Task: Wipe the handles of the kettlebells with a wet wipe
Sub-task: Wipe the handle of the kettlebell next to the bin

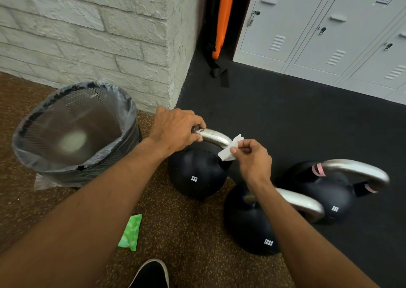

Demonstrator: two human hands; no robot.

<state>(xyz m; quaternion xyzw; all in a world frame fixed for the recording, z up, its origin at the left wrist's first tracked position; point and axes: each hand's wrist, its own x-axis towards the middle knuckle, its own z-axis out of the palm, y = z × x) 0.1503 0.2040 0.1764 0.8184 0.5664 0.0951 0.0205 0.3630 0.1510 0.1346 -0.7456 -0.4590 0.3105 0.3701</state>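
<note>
Kettlebell marked 8KG [197, 175] at centre frame, standing on the floor at the seam between speckled brown and black matting, silver handle [214, 136] arched over the black body. Left hand [175, 129] on the handle's left end, fingers curled round the bar, steadying the weight. Right hand [252, 156] just right of the handle, thumb and fingers pinching a small folded white wet wipe [228, 148], its edge touching the handle's right shoulder at the bend down to the body. Lower right: 12KG kettlebell [248, 228], partly behind the right forearm, and pink-banded kettlebell [329, 195], also marked 8KG; contact between the two, cannot tell. Middle left: mesh bin [131, 112] with plastic liner. Lower centre: green wipe packet [130, 232] lying on the brown matting.

Step in hand, by judgement: wiping the right shoulder of the centre handle. For a good pass:
- Wrap the wipe round the bar rather than dabbing with an edge.
- Draw it along the arch toward the left hand.
- Shift the left grip to expose the covered end.
- Hold the weight firm against rolling.
- Turn to a fresh face of the wipe before moving to another handle.
</note>
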